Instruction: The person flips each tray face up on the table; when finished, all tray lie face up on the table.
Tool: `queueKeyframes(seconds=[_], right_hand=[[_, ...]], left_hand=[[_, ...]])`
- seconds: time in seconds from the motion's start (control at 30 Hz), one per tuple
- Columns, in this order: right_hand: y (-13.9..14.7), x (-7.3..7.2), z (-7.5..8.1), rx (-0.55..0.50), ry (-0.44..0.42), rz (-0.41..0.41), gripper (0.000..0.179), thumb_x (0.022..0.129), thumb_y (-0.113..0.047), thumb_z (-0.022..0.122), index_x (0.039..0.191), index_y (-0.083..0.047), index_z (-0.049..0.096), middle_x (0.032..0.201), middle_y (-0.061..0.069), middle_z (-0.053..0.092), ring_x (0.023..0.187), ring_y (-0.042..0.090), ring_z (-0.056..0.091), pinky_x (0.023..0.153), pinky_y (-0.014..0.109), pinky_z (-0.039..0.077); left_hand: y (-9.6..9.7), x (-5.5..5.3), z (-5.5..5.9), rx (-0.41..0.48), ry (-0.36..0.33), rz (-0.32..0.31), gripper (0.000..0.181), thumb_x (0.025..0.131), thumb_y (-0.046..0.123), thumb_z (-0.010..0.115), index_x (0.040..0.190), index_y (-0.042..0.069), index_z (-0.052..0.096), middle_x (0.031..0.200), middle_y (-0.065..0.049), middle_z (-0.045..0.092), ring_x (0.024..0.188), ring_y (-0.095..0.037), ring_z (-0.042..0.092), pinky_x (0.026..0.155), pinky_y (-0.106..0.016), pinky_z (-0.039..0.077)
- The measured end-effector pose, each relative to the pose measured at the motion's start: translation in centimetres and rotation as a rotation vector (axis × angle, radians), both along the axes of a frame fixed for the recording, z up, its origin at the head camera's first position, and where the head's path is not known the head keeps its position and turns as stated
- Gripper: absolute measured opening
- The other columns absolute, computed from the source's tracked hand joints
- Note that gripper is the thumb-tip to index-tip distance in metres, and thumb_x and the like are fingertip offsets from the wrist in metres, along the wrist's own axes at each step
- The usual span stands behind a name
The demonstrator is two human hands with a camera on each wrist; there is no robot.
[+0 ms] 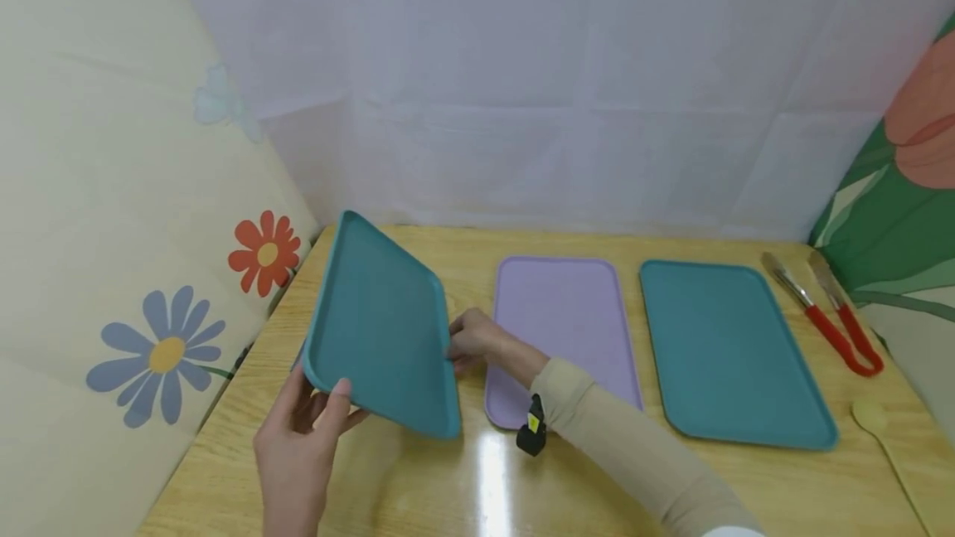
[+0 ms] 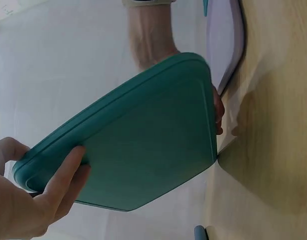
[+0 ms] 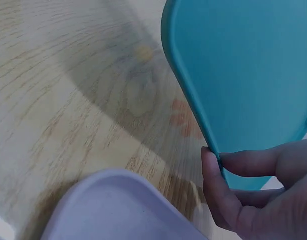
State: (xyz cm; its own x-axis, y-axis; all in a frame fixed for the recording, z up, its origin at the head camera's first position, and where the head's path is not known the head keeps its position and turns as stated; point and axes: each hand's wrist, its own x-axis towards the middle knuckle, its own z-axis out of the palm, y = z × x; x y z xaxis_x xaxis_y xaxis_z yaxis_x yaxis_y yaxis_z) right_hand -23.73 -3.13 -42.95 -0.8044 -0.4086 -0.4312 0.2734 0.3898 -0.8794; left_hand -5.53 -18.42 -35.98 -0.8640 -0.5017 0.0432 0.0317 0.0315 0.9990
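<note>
A teal tray (image 1: pixel 380 330) is held tilted over the left part of the table, its left side raised. My left hand (image 1: pixel 302 437) grips its near left corner, with the thumb on the upper face and fingers underneath. On the right edge, my right hand (image 1: pixel 481 340) pinches the rim between thumb and fingers, clearly seen in the right wrist view (image 3: pixel 258 185). The left wrist view shows the tray's underside (image 2: pixel 148 135). To the right, a lilac tray (image 1: pixel 559 305) lies flat, partly hidden by my right forearm.
A second teal tray (image 1: pixel 734 355) lies flat farther right. Beyond it are red-handled tongs (image 1: pixel 839 334) and a pale yellow spoon (image 1: pixel 871 416). A white cloth (image 1: pixel 477 89) hangs behind the wooden table (image 1: pixel 224 471), with flowered cloth (image 1: pixel 112 214) on the left.
</note>
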Motion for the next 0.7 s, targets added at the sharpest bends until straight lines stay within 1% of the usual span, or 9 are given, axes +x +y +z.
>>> queueKeyframes(seconds=[0.1,0.17,0.3,0.37,0.43,0.53,0.6,0.63,0.7], right_hand=[[0.1,0.0,0.1,0.019,0.016,0.000,0.033,0.078,0.016,0.063,0.111,0.013,0.063,0.081,0.014,0.065,0.056,0.019,0.064,0.063,0.033,0.059],[0.2,-0.1,0.1,0.034,0.015,-0.001,0.033,0.078,0.016,0.064,0.111,0.013,0.063,0.081,0.014,0.065,0.058,0.022,0.065,0.064,0.035,0.059],[0.5,-0.1,0.1,0.056,0.008,0.004,0.035,0.077,0.017,0.064,0.112,0.012,0.062,0.081,0.014,0.067,0.059,0.025,0.067,0.063,0.035,0.059],[0.5,-0.1,0.0,0.057,0.004,0.005,0.036,0.077,0.017,0.064,0.112,0.012,0.061,0.080,0.015,0.067,0.059,0.026,0.068,0.062,0.036,0.059],[0.5,-0.1,0.0,0.054,0.001,0.005,0.038,0.076,0.018,0.064,0.114,0.012,0.060,0.079,0.015,0.067,0.057,0.025,0.067,0.061,0.035,0.059],[0.6,0.0,-0.1,0.051,0.005,0.006,0.040,0.077,0.018,0.064,0.116,0.013,0.059,0.079,0.015,0.067,0.056,0.024,0.067,0.061,0.035,0.059],[0.7,0.0,-0.1,0.046,0.009,0.007,0.040,0.077,0.018,0.064,0.116,0.013,0.059,0.080,0.015,0.067,0.056,0.024,0.067,0.061,0.034,0.059],[0.7,0.0,-0.1,0.043,0.013,0.009,0.040,0.077,0.018,0.064,0.116,0.013,0.059,0.080,0.015,0.067,0.057,0.024,0.068,0.061,0.035,0.059],[0.8,0.0,-0.1,0.031,0.017,0.007,0.039,0.077,0.018,0.064,0.115,0.013,0.059,0.081,0.015,0.067,0.059,0.026,0.069,0.061,0.035,0.059]], left_hand=[[-0.5,-0.2,0.5,-0.028,-0.051,-0.093,0.061,0.095,0.017,0.062,0.149,0.022,0.036,0.140,-0.015,0.045,0.102,-0.001,0.061,0.071,-0.031,0.058],[-1.0,-0.5,0.8,-0.040,-0.069,-0.167,0.058,0.098,0.023,0.056,0.151,0.023,0.032,0.141,-0.016,0.042,0.099,-0.001,0.062,0.072,-0.032,0.058],[-2.6,-1.6,1.4,-0.036,-0.100,-0.323,0.055,0.104,0.037,0.040,0.153,0.017,0.027,0.147,-0.019,0.034,0.096,-0.001,0.064,0.072,-0.034,0.058],[-3.6,-2.4,1.4,-0.024,-0.109,-0.376,0.057,0.104,0.039,0.036,0.153,0.012,0.027,0.141,-0.011,0.044,0.095,-0.003,0.065,0.071,-0.033,0.058],[-4.5,-3.2,1.5,-0.005,-0.119,-0.418,0.059,0.104,0.039,0.037,0.152,0.007,0.025,0.130,0.000,0.054,0.094,-0.005,0.066,0.070,-0.032,0.058],[-5.9,-4.2,1.5,0.024,-0.113,-0.479,0.062,0.104,0.035,0.041,0.152,0.001,0.021,0.110,0.015,0.062,0.091,-0.009,0.068,0.069,-0.031,0.058],[-6.5,-4.9,1.7,0.031,-0.121,-0.521,0.065,0.104,0.034,0.042,0.152,-0.001,0.018,0.110,0.014,0.063,0.091,-0.011,0.069,0.070,-0.031,0.058],[-6.8,-5.2,1.7,0.028,-0.127,-0.538,0.066,0.103,0.035,0.042,0.152,-0.001,0.017,0.114,0.011,0.062,0.092,-0.011,0.068,0.071,-0.031,0.058],[-7.3,-5.9,1.9,0.007,-0.157,-0.563,0.068,0.103,0.038,0.042,0.153,0.001,0.015,0.126,0.001,0.057,0.094,-0.010,0.067,0.074,-0.031,0.057]])
